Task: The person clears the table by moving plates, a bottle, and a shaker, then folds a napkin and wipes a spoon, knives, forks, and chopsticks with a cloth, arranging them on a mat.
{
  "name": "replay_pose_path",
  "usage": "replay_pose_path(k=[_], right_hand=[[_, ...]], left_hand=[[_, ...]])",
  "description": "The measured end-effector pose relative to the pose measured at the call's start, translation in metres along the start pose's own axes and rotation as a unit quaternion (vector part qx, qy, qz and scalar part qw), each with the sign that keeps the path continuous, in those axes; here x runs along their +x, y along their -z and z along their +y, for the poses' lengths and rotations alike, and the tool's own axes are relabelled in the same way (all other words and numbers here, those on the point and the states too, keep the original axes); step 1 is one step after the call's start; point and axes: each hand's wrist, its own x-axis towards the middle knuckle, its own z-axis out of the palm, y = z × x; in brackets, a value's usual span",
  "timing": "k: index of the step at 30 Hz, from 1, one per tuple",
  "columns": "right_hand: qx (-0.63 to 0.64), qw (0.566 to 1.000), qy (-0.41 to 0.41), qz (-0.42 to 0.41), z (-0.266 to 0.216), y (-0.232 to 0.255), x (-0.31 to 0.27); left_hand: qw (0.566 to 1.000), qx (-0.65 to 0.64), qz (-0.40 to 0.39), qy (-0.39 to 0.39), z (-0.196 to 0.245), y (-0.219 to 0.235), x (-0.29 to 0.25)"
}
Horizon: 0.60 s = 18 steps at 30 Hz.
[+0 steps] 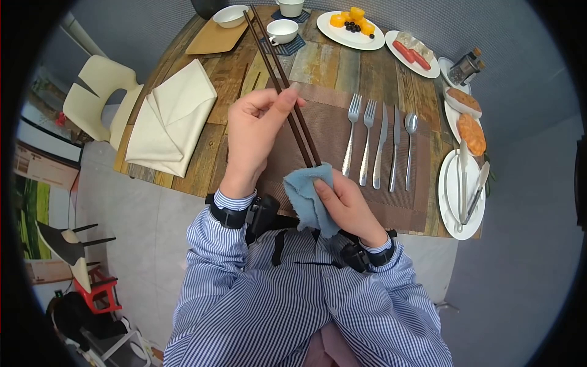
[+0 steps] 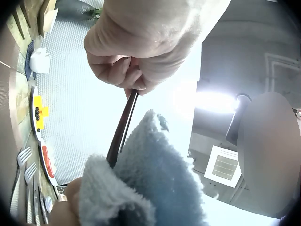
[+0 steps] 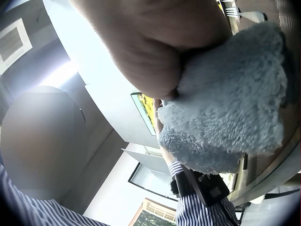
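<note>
My left hand (image 1: 254, 131) pinches a pair of dark brown chopsticks (image 1: 278, 73) around their middle. They slant over the placemat (image 1: 327, 128), their upper ends toward the far side of the table. At their lower ends, a fluffy light-blue cloth (image 1: 309, 202) covers the tips. My right hand (image 1: 354, 208) grips this cloth, thumb on top, in front of my body. In the left wrist view the chopsticks (image 2: 123, 129) run down from the left fingers into the folded cloth (image 2: 157, 183). The cloth (image 3: 230, 94) hides most of the right fingers in the right wrist view.
Forks (image 1: 353, 116), knives (image 1: 382, 147) and a spoon (image 1: 411, 125) lie on the placemat's right half. A folded cream napkin (image 1: 174, 122) lies at left. Along the back stand a cup (image 1: 282, 32) and a fruit plate (image 1: 333, 38); tongs (image 1: 463, 183) rest on an oval plate (image 1: 449, 214) at right.
</note>
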Motion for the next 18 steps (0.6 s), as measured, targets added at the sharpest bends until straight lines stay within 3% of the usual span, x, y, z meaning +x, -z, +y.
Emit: replay_pose_path(k=[6,8,12,15,17,18], right_hand=[[0.001,1.0,-0.016,0.005,0.006,0.002,-0.002],[0.029,0.999,-0.021,0.009,0.006,0.003,-0.002],[0.11,0.993,-0.05,0.012,0.008,0.003,-0.003],[0.071,0.997,-0.013,0.022,0.012,0.0,-0.002],[0.064,0.998,-0.014,0.015,0.012,0.001,-0.003],[0.058,0.998,-0.016,0.004,0.012,0.002,-0.003]], left_hand=[[1.0,-0.009,-0.01,-0.002,0.0,0.002,0.002],[0.991,-0.089,-0.066,0.08,0.001,0.001,0.001],[0.976,-0.046,-0.171,0.127,-0.003,-0.001,-0.01],[0.986,-0.073,-0.116,0.099,-0.016,-0.003,-0.009],[0.983,-0.063,-0.138,0.105,-0.015,0.002,-0.004],[0.989,-0.059,-0.113,0.077,-0.012,0.002,-0.001]])
